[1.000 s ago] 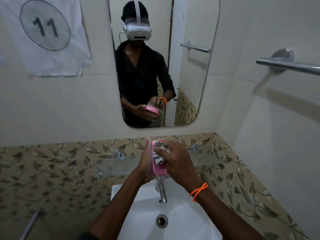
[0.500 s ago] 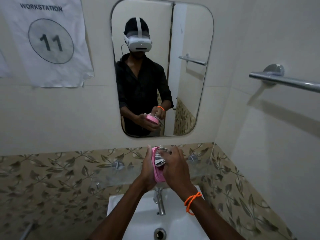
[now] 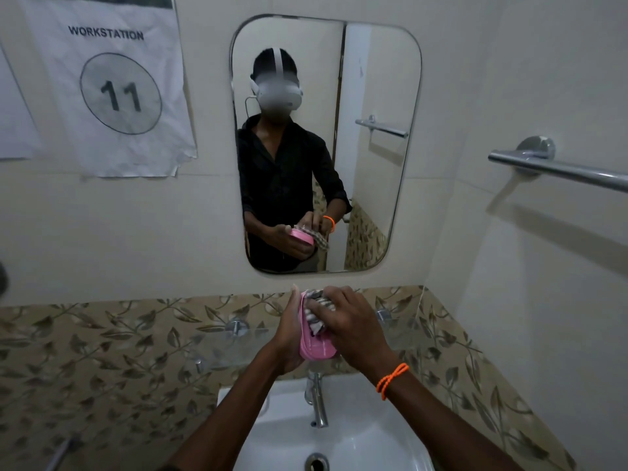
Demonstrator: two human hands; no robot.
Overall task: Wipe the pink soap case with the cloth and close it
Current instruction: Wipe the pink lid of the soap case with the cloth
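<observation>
Pink soap case (image 3: 316, 348): held above sink (image 3: 373, 436), just past tap (image 3: 317, 399), at centre of view. Left hand (image 3: 289, 338): cupped round case from 9 o'clock side, gripping it. Right hand (image 3: 353, 328): fingers curled on striped cloth (image 3: 317, 311), pressing it against case from 3 o'clock. Orange band (image 3: 392, 379) on right wrist. Mirror (image 3: 373, 79) at 12 o'clock; towel bar (image 3: 557, 168) at 2 o'clock.

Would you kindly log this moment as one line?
left hand holds pink plastic soap case | right hand presses striped cloth on it | above white sink
</observation>
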